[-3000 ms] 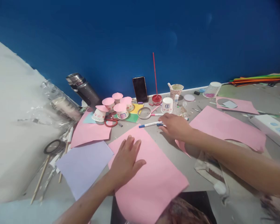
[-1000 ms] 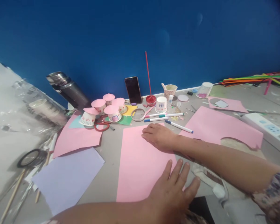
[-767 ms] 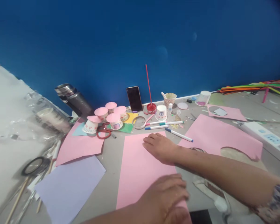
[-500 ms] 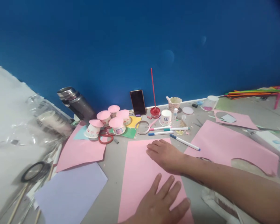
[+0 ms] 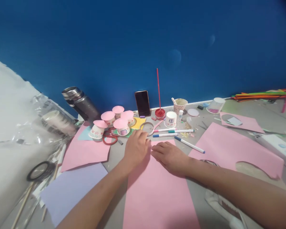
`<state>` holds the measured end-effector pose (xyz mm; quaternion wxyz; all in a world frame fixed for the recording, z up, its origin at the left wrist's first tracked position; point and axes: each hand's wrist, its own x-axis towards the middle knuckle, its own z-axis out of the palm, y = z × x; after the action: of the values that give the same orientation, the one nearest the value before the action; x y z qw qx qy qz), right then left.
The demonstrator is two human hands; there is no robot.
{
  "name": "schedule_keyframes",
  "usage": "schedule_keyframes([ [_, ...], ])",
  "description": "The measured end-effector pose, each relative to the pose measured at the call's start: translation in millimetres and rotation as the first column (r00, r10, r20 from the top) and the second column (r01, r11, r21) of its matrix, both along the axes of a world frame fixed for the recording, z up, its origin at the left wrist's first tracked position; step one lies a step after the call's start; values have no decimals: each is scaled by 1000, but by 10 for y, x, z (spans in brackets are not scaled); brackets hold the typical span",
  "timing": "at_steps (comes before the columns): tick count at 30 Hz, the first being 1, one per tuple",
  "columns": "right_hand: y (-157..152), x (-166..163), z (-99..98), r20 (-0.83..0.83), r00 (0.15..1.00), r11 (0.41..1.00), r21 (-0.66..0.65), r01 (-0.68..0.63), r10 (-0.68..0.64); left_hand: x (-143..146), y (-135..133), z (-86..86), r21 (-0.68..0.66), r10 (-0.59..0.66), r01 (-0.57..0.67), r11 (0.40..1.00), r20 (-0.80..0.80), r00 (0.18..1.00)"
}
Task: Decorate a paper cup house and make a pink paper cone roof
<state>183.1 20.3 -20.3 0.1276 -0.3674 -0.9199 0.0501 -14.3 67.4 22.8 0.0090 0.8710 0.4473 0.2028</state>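
Note:
A sheet of pink paper (image 5: 159, 200) lies lengthwise before me. My right hand (image 5: 170, 157) rests flat on its far part, fingers stretched forward and lying close together. Over the sheet's far left corner is my left hand (image 5: 137, 146), palm down with fingers reaching forward. Its fingertips are right by a clear tape ring (image 5: 148, 128); whether they touch it I cannot tell. Just beyond the hands lie several markers, among them a blue-capped one (image 5: 189, 145). Red-handled scissors (image 5: 110, 138) lie left of my left hand.
Paper cups with pink paper tops (image 5: 121, 124) stand at the back left, near a dark flask (image 5: 82, 103). A phone (image 5: 142, 103) leans on the blue wall. Pink paper with cutouts (image 5: 219, 143) and a white power strip (image 5: 276, 146) lie right; lilac paper (image 5: 73, 190) lies left.
My left hand has moved forward from the near part of the pink sheet to its far left corner, by the tape ring. My right hand stays in place; the view shifts slightly.

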Motion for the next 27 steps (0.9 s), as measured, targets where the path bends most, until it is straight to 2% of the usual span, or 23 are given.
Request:
schedule_keyframes([
  [4, 17, 8, -8, 3, 1000, 1000, 4, -1, 1, 136, 393, -205, 19, -22, 24, 1000, -101, 995],
  [7, 18, 15, -10, -3, 1000, 1000, 0, 3, -3, 156, 436, -197, 30, -25, 30, 999, -142, 990],
  [10, 15, 20, 0, -34, 999, 1000, -1, 3, -3, 43, 208, -3, 60, -18, 28, 998, -151, 988],
  [12, 20, 31, 2, -66, 998, 1000, -3, -9, 8, -75, -74, 110, 96, -9, 25, 995, -157, 987],
  [14, 33, 50, -5, -105, 994, 1000, -15, -25, 23, -186, -385, 129, 108, -3, 22, 994, -174, 985],
  [17, 56, 91, -30, -192, 980, 998, -41, -52, 43, -292, -745, -19, 29, 1, 6, 1000, -209, 978],
  [19, 65, 117, -47, -258, 965, 998, -36, -58, 47, -323, -857, -158, -11, 14, -17, 1000, -218, 976],
  [23, 58, 139, -61, -342, 939, 999, 25, -36, 43, -359, -873, -325, 12, 66, -65, 998, -164, 984],
  [27, 37, 135, -55, -350, 936, 998, 54, -31, 48, -416, -834, -343, -29, 97, -100, 995, -79, 992],
])
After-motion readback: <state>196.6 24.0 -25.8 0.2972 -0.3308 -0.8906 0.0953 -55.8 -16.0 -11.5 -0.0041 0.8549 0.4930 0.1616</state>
